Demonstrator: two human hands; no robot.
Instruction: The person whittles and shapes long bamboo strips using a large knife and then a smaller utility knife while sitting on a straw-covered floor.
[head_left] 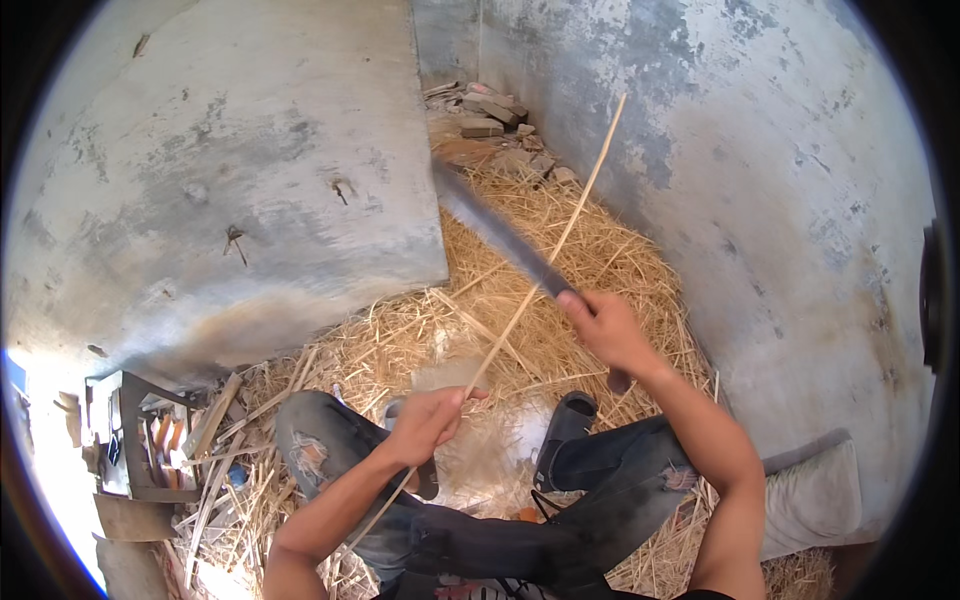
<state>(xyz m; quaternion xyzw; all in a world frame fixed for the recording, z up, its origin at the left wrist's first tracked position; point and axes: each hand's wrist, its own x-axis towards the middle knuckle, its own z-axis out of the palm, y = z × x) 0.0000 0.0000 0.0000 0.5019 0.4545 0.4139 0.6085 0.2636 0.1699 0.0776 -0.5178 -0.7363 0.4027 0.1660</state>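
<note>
My left hand (428, 428) is closed round a long, thin bamboo strip (592, 178). The strip slants from beside my left thigh up to the far right, its tip in front of the right wall. In my right hand (612, 332) is a machete (492, 230), gripped by its handle, whose lower end shows below the fist. Its dark blade, a little blurred, points to the far left and crosses the strip ahead of my hands; whether the two touch I cannot tell.
Pale shavings (620, 270) cover the floor between the plastered walls (780, 200). Broken bricks (482, 127) lie in the far corner. An overturned-looking dark frame (160, 494) and loose sticks stand at left. My knees are bent either side; a pale sack (815, 495) leans at right.
</note>
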